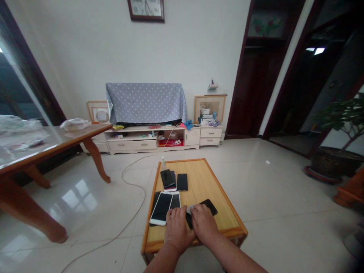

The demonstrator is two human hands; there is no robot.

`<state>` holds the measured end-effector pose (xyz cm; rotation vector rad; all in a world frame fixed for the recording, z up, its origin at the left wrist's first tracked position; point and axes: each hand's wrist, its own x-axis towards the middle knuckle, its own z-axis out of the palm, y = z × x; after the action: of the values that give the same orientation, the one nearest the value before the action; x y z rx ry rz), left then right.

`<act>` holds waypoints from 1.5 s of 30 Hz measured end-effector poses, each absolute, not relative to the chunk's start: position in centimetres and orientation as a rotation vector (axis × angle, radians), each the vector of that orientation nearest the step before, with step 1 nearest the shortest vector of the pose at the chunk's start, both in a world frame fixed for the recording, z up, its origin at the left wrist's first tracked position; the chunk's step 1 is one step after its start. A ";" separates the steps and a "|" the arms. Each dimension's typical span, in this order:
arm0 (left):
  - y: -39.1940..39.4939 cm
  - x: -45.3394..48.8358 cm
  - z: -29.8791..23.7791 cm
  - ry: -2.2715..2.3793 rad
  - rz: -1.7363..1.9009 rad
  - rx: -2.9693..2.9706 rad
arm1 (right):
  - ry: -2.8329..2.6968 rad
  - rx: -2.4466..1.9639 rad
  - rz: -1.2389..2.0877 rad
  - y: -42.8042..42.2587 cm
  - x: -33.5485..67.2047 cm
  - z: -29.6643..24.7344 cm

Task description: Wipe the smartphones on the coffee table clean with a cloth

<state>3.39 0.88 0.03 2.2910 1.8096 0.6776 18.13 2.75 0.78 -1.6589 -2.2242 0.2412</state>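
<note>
My left hand (178, 229) is closed along the left side of a black smartphone (189, 220) low over the near end of the small wooden table (201, 178). My right hand (204, 223) bends over the same phone, fingers pressing a crumpled white wipe (190, 209) onto it. Most of that phone is hidden by the hands. Beyond my right fingers lies another dark phone (209, 206), partly covered. Left of my hands, a white-framed phone (161, 207) rests on other phones. Farther back are a stack of phones (167, 178) and a single black phone (182, 182).
A small spray bottle (163, 163) stands at the table's far left corner. A cable (142, 185) runs over the tiled floor. At left is a larger wooden table (57, 142) with plastic bags; a potted plant (335, 163) stands right. A white TV cabinet (133, 145) lines the wall.
</note>
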 end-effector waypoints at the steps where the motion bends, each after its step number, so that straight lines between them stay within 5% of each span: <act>1: 0.9 3.4 0.1 1.814 0.669 2.291 | -2.219 -1.682 0.220 2.9 18.6 0.9; 7: 0.9 3.6 0.4 1.828 0.648 2.294 | -2.008 -2.055 0.112 3.9 21.7 1.2; 14: 0.8 3.8 -0.1 1.858 0.699 2.327 | -2.292 -1.718 0.247 1.2 20.0 0.8; 20: 0.9 3.7 0.1 1.836 0.637 2.318 | -2.039 -2.044 0.204 2.6 22.2 1.5; 27: 0.8 3.8 0.1 1.852 0.652 2.310 | -2.274 -1.718 0.329 -0.8 20.2 1.6; 33: 0.8 3.9 0.4 1.845 0.631 2.331 | -1.972 -2.103 0.221 1.1 22.6 1.7; 40: 0.8 3.7 0.3 1.839 0.629 2.327 | -2.223 -1.736 0.358 -2.4 19.5 1.2; 45: 0.8 3.8 0.5 1.854 0.627 2.336 | -2.010 -2.028 0.260 -1.6 21.9 1.9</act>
<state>3.76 0.76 0.51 2.3357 1.8536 0.6273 21.94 -1.62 1.92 -2.0284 -2.0098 0.2595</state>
